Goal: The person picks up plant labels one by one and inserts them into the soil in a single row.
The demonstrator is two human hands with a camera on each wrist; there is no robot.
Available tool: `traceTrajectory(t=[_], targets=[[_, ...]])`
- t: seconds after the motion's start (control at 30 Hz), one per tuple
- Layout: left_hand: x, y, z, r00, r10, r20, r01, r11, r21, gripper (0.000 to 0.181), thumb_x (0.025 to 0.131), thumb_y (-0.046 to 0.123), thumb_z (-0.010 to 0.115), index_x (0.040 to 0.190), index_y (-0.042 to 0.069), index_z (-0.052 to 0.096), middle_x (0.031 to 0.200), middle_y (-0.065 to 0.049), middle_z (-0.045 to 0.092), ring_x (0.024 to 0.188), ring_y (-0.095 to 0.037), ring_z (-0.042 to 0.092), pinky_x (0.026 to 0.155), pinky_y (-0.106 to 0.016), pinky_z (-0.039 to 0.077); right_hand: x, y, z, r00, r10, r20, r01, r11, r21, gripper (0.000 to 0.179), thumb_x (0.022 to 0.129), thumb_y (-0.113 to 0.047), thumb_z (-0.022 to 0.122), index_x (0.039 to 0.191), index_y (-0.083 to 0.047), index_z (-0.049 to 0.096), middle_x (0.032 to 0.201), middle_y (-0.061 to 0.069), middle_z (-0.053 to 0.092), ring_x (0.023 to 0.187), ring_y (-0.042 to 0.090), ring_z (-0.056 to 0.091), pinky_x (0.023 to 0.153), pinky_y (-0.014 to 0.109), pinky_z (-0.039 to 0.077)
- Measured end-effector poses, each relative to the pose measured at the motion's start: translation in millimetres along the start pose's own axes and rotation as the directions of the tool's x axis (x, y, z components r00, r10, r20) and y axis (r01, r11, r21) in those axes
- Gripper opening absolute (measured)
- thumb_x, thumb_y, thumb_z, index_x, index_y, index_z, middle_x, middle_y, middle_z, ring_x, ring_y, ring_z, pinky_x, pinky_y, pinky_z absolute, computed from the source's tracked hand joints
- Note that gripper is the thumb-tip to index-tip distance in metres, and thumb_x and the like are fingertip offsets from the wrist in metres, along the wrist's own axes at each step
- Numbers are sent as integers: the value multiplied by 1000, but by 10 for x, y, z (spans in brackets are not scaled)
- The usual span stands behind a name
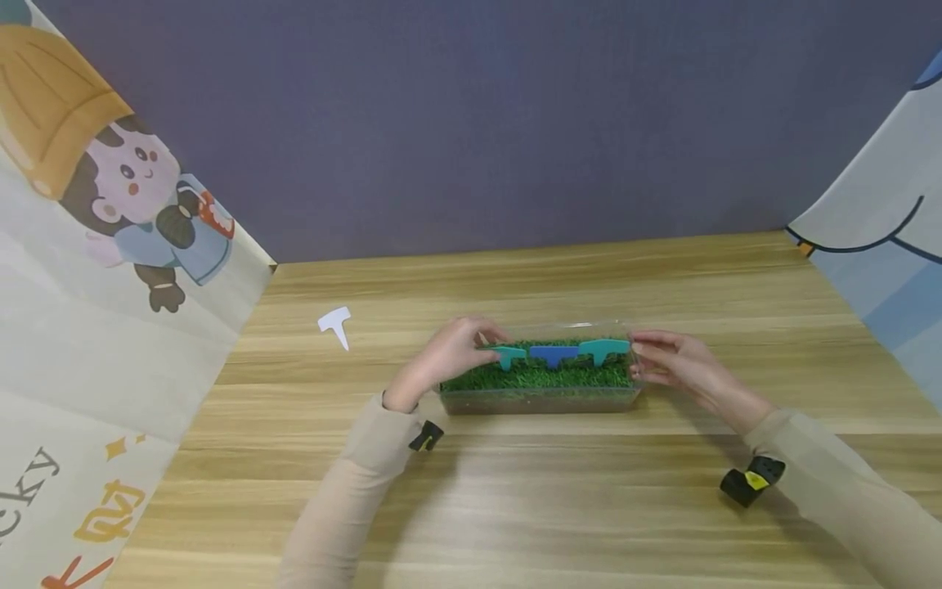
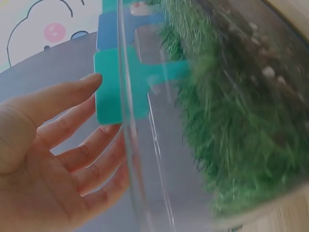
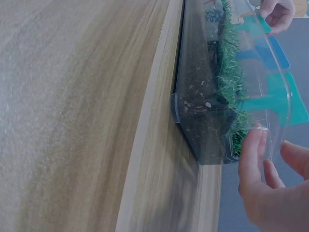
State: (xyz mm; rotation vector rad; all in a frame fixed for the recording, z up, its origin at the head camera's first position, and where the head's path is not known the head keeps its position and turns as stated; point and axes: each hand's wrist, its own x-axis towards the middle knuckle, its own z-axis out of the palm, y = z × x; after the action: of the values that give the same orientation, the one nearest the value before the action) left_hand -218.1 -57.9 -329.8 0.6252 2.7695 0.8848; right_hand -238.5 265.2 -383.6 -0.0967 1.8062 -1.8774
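A clear plastic planter box [image 1: 540, 402] stands on the table, with green artificial grass [image 1: 559, 378] over a dark soil-like layer. Three T-shaped plant labels stick up from the grass in a row: a teal label [image 2: 110, 87] at the left, a blue label [image 1: 553, 355] in the middle and another teal label [image 3: 292, 99] at the right. My left hand [image 1: 458, 348] pinches the left teal label by its outer edge, thumb on the near face and fingers behind. At the box's right end, my right hand [image 1: 688, 368] grips the end wall near the rim.
A white T-shaped plant label [image 1: 335, 322] lies on the wooden table [image 1: 589, 507], left of the box. Behind the table rises a dark purple-grey panel [image 1: 500, 131]. Cartoon-printed sheets flank it on the left and right.
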Motion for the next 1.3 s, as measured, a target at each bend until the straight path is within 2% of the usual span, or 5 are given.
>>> traceTrajectory(t=[0.5, 0.8, 0.97, 1.17, 1.3], targets=[[-189, -200, -190, 999, -15, -39, 17, 999, 45, 27, 81, 11, 62, 106, 2, 60, 103, -9, 62, 87, -21, 56, 78, -30, 47, -17, 4, -13, 1000, -2, -4, 2, 1000, -5, 70, 85, -19, 59, 133, 11, 17, 95, -8, 58, 85, 15, 61, 82, 26, 48], [-316, -397, -310, 993, -59, -99, 65, 996, 61, 22, 81, 7, 61, 102, 1, 62, 101, -12, 62, 85, -23, 57, 77, -34, 48, -3, 19, -21, 1000, -6, 1, 6, 1000, -6, 70, 85, -17, 59, 133, 11, 17, 95, -8, 57, 85, 14, 61, 81, 26, 48], [-384, -503, -375, 990, -61, -129, 71, 995, 75, 23, 82, 6, 59, 103, -1, 61, 101, -14, 61, 85, -25, 57, 77, -36, 48, 2, 18, -18, 1000, -10, 4, 10, 1000, 1, 70, 85, -17, 59, 133, 12, 17, 95, -8, 58, 85, 14, 61, 81, 26, 48], [-438, -645, -435, 980, -104, -167, 122, 988, 100, 24, 83, 10, 59, 104, 0, 60, 103, -14, 60, 88, -25, 56, 77, -38, 47, 4, 23, -18, 1000, -9, -2, 9, 1000, 12, 69, 84, -16, 60, 133, 10, 19, 96, -8, 57, 84, 14, 61, 82, 27, 48], [-456, -787, -464, 976, -91, -199, 114, 988, 104, 23, 82, 7, 59, 104, -1, 61, 104, -15, 59, 89, -27, 55, 78, -40, 47, 7, 30, -22, 1000, -10, -9, 10, 1000, 8, 66, 84, -16, 60, 132, 9, 22, 97, -8, 56, 84, 14, 61, 82, 27, 48]])
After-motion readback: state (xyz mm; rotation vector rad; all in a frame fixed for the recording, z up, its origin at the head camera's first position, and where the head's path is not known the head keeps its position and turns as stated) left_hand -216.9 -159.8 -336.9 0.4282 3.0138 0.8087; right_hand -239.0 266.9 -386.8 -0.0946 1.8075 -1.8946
